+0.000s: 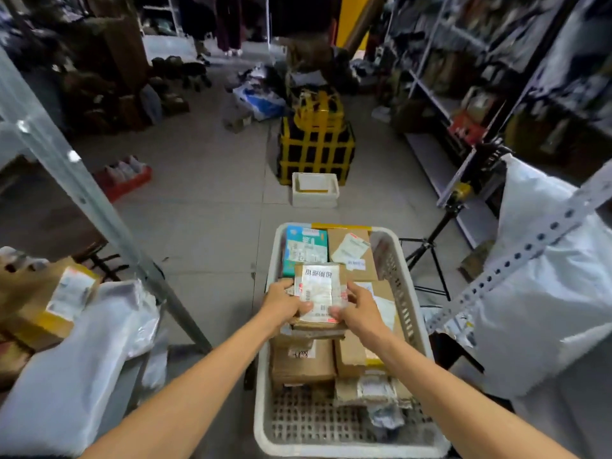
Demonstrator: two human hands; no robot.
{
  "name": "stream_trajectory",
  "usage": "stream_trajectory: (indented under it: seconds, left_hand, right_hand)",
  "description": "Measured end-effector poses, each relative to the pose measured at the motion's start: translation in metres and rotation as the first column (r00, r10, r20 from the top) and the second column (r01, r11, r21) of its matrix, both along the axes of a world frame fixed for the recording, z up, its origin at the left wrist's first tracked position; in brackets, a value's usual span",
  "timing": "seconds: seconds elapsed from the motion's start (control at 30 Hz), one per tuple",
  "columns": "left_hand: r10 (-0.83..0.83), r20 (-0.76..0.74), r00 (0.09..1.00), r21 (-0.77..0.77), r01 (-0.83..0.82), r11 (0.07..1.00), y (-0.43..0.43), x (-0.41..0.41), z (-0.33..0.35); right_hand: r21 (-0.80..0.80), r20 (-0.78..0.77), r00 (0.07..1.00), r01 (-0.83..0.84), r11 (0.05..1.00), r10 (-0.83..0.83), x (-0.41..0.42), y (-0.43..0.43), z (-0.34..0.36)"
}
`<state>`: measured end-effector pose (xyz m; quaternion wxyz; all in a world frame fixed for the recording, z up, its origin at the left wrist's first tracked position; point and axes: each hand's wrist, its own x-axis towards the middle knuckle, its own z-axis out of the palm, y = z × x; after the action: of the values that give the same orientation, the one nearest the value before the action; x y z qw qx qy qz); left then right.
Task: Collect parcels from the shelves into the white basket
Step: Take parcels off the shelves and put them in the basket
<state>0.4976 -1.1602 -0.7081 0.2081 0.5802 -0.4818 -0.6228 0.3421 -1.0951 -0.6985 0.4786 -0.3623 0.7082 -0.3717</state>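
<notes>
A small box (319,294) is gripped on both short sides by the left hand (285,304) and right hand (359,308), long axis pointing away, right above the basket (402,286) pile.

I see a grey tiled floor (205,207) with the white basket (331,448) nearest me, a white foam box (315,190) beyond it just in front of a black bundle strapped in yellow (316,150), a red tray (124,178) at left and a black tripod (430,253) at right.

What the far shelves (430,91) hold seems blurred.
</notes>
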Motion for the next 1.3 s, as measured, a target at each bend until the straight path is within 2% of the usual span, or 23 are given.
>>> stream_trajectory:
  seconds: [0.23,0.43,0.7,0.8,0.9,1.07,1.3]
  left_hand:
    - [-0.049,0.020,0.999,0.045,0.048,0.998,-0.043,-0.013,-0.015]
    - [0.068,-0.001,0.998,0.019,-0.068,0.998,-0.120,-0.021,-0.018]
    - [0.070,0.175,0.982,-0.046,-0.063,0.997,-0.231,-0.031,-0.070]
    - [0.064,0.343,0.937,-0.156,-0.010,0.988,-0.234,-0.037,-0.109]
    - [0.076,0.398,0.914,-0.257,0.032,0.966,-0.238,-0.045,-0.128]
    - [0.016,0.449,0.893,-0.230,0.099,0.968,-0.256,-0.048,-0.124]
    - [0.017,0.450,0.893,-0.232,0.099,0.968,-0.250,-0.046,-0.125]
  right_hand:
    - [0.042,-0.022,0.998,0.061,0.997,-0.060,-0.012,-0.042,-0.019]
    - [-0.008,0.001,0.999,0.042,0.999,-0.042,-0.014,-0.128,-0.026]
    - [0.004,0.062,0.996,0.060,0.998,-0.060,-0.013,-0.241,-0.081]
    - [-0.005,0.012,0.997,0.071,0.997,-0.071,-0.005,-0.252,-0.116]
    - [-0.063,-0.035,0.991,0.129,0.990,-0.131,-0.008,-0.260,-0.137]
    - [0.016,-0.082,0.992,0.101,0.995,-0.099,-0.015,-0.277,-0.150]
    - [0.046,-0.128,0.985,0.120,0.992,-0.113,-0.014,-0.275,-0.151]
